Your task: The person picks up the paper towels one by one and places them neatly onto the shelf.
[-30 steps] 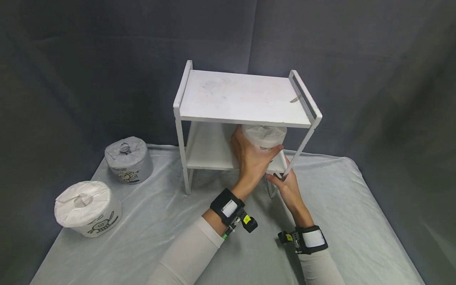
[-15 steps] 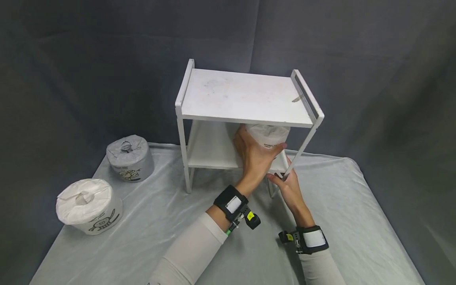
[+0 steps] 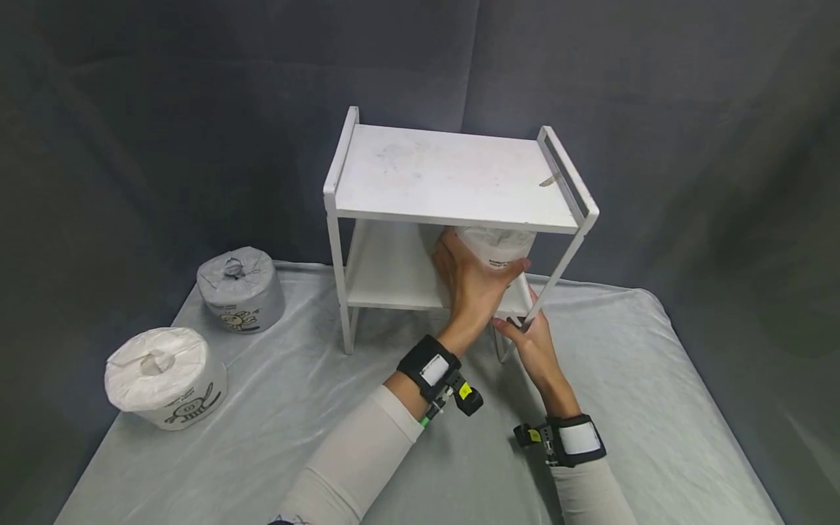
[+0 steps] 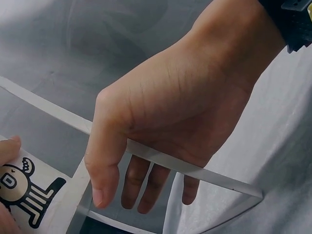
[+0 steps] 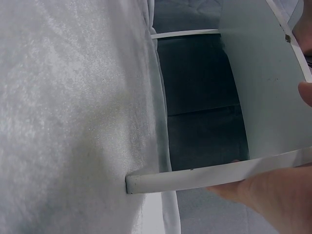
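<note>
My hands apart, left hand (image 3: 474, 288) clasping a wrapped roll (image 3: 500, 244) beneath the white stand's top board (image 3: 453, 175), right hand (image 3: 537, 348) beside it gripping a stand leg (image 3: 556, 274), gray roll (image 3: 246, 295) and white roll (image 3: 170, 383) well left of both.

hands (image 3: 474, 288) (image 3: 534, 348) | grip wrapped roll (image 3: 496, 244), shelf leg (image 3: 561, 264) | two rolls (image 3: 167, 375) (image 3: 240, 288) left

We see a dark grey curtain (image 3: 230, 80) at the back, a vertical crease (image 3: 471, 65) near its middle. In front, we find a pale, wrinkled sheet (image 3: 663, 415), softly shadowed.
</note>
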`<state>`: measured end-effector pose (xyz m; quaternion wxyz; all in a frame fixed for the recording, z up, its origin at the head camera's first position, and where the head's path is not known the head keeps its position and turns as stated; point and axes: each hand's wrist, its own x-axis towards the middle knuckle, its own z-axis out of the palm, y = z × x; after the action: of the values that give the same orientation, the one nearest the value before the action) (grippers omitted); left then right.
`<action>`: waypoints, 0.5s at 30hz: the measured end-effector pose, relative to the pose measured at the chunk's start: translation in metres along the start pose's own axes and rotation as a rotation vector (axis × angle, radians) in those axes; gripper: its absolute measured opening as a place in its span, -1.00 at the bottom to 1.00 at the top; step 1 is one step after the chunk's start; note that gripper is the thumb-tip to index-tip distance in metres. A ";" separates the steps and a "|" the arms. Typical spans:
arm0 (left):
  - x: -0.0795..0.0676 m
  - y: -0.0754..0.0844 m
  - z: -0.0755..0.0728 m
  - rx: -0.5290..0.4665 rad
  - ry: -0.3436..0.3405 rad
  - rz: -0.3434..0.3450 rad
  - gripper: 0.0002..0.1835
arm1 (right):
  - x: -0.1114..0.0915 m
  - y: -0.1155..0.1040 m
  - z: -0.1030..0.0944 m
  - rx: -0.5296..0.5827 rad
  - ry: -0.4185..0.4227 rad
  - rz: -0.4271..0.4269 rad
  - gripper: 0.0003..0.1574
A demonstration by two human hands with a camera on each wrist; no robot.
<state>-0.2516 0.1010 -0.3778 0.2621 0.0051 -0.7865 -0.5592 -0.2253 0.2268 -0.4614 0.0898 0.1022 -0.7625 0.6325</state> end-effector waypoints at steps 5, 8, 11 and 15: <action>0.001 0.000 0.000 0.010 -0.007 0.007 0.28 | -0.001 0.000 0.000 -0.005 -0.002 0.010 -0.07; 0.002 0.000 0.001 0.023 -0.006 0.009 0.27 | 0.000 -0.001 0.000 -0.004 -0.004 0.011 -0.09; 0.003 0.000 0.001 0.028 -0.005 0.016 0.28 | 0.000 -0.001 0.001 -0.010 -0.005 0.012 -0.11; 0.003 -0.001 0.002 0.030 -0.013 0.021 0.31 | -0.001 -0.001 0.001 -0.012 -0.003 0.006 -0.09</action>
<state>-0.2549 0.1016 -0.3780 0.2628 -0.0029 -0.7966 -0.5444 -0.2243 0.2261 -0.4610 0.0875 0.1003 -0.7665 0.6283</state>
